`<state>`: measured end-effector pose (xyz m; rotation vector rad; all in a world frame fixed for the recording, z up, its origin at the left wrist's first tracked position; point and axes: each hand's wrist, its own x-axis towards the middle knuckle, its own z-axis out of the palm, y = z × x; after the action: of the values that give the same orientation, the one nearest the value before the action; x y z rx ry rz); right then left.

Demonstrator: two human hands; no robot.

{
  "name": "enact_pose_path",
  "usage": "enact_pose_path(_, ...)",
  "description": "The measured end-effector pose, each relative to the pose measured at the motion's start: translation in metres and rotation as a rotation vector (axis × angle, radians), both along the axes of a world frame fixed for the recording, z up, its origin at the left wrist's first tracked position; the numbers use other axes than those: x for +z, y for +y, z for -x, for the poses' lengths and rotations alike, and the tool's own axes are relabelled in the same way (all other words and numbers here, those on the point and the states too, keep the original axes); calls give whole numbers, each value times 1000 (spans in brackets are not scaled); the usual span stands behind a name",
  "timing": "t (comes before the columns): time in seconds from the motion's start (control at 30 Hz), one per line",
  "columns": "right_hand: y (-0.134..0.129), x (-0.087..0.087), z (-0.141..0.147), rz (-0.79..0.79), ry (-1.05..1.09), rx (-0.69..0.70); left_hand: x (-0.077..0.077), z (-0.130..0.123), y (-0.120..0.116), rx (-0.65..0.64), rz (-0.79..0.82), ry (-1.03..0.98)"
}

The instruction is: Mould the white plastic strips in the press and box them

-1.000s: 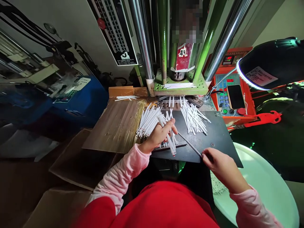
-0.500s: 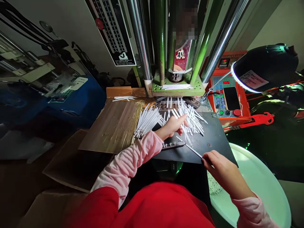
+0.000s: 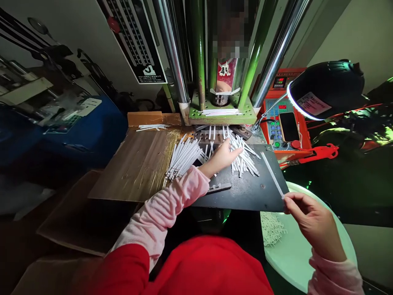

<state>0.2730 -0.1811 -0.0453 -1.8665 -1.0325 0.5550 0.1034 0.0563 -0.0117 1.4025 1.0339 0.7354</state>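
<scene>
My right hand (image 3: 317, 225) pinches the lower end of a long white strip (image 3: 272, 176), which slants up and left over the right edge of the dark plate (image 3: 245, 196). Over the middle of the plate, my left hand (image 3: 221, 157) has its thumb and index finger apart at the left side of a loose pile of white strips (image 3: 245, 157); its other fingers are hidden. A second, fanned bundle of strips (image 3: 186, 157) lies left of this hand. Below the left wrist sits a short dark toothed bar (image 3: 219, 188).
Behind the plate stands a press with a green platen (image 3: 222, 119) and steel columns. A brown board (image 3: 132, 164) is at left, a lamp (image 3: 330, 90) and red control box (image 3: 307, 143) at right. A pale green tub (image 3: 344, 241) sits below right.
My right hand has moved right and lifted its strip off the plate. My left hand has shifted forward to the pile and no longer shows strips under its fingers. The view has moved slightly right.
</scene>
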Motion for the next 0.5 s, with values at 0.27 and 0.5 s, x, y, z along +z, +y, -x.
enact_pose_path(0.27,51,4,75,-175,382,159,1,52,-83,-354,163,-11)
enact_pose_path(0.5,63,2,101,-155,424,351,-16,77,-97,-216,204,-159)
